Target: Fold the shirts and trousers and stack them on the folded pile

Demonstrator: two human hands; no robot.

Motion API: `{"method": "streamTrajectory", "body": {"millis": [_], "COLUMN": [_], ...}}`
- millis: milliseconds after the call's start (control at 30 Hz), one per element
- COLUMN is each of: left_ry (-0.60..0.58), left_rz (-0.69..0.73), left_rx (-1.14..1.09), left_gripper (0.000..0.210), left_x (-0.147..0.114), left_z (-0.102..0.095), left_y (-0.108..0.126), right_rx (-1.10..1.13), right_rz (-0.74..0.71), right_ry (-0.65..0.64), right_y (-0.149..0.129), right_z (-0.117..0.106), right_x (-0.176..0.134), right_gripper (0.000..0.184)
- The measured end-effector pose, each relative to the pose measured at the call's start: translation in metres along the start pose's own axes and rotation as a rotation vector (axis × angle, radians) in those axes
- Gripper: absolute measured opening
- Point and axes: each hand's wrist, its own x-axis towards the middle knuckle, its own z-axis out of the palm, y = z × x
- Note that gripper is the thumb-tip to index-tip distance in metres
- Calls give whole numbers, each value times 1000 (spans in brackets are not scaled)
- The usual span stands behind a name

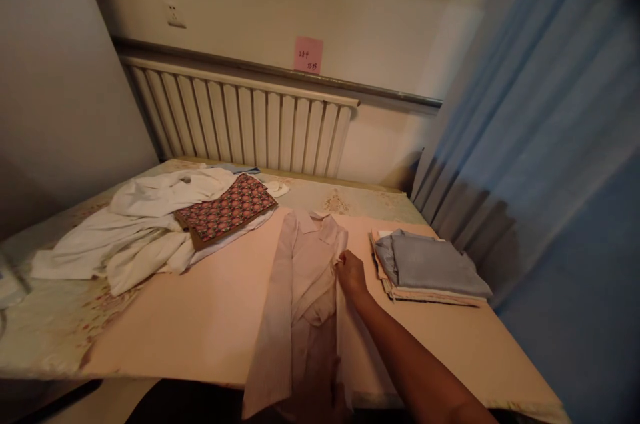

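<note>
A pale, collared long-sleeved shirt (313,264) lies on the peach-coloured cloth, collar toward the wall. Its lower end hangs over the table's front edge, and one sleeve runs down the left side. My right hand (353,274) is closed, pinching a bunched fold of the shirt at its right side, below the collar. The fabric under that grip is rumpled and pulled up. I cannot make out my left hand anywhere in the view.
To the right sits a stack of folded clothes, grey on top (430,264). At the left lies a heap of white garments (150,211) with a red patterned cloth (230,207). A radiator (250,121) is behind the table; a blue curtain (540,124) hangs at the right.
</note>
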Motion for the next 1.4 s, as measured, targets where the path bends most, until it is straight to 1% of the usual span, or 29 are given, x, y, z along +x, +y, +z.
{"method": "streamTrajectory", "body": {"millis": [100,167,267,367,433,500,567,633,700,800,900,933,1000,1067,1133,1200,1300,1333,1400], "left_ry": [0,-12,-50,-85,-77,-27,34,70,76,57,0,-27,-99,-195,-258,-261,-214,-181,-78], "left_rz": [-57,-100,-167,-183,-152,-93,-23,46,113,227,351,371,362,339,362,420,502,533,620], "left_rx": [-33,-35,-26,38,131,264,399,476,491,499,526,531,542,551,551,545,571,588,625], "left_gripper": [46,46,45,48,50,50,51,47,43,40,43,46,51,55,57,59,61,62,59], "left_x": [-3,-4,-4,-5,-6,-8,-8,-3,8,38,76,88,107,118,123,125,129,132,137], "left_z": [-8,-13,-20,-23,-23,-20,-14,-5,3,7,-2,-6,-15,-22,-24,-20,-5,1,13], "left_y": [-14,-22,-31,-38,-39,-37,-31,-23,-15,-6,-6,-7,-13,-24,-38,-54,-77,-85,-97], "right_rx": [-5,-5,-4,9,35,71,106,135,159,194,227,238,261,284,303,312,291,273,221], "right_rz": [-65,-100,-119,-111,-106,-95,-77,-59,-44,-27,-19,-18,-19,-23,-15,15,68,79,94], "right_ry": [-64,-123,-190,-231,-266,-314,-366,-414,-448,-472,-479,-479,-478,-488,-503,-487,-368,-314,-203], "right_y": [-17,-23,-26,-22,-18,-14,-10,-8,-7,-7,-7,-6,-4,0,6,16,35,42,54], "right_z": [16,29,43,46,42,37,32,28,26,24,23,23,23,24,26,28,29,30,30], "right_x": [-4,-9,-18,-23,-22,-19,-14,-11,-9,-9,-10,-10,-10,-7,1,16,49,61,83], "right_gripper": [17,15,16,20,22,25,26,27,26,24,21,21,21,19,19,24,29,29,28]}}
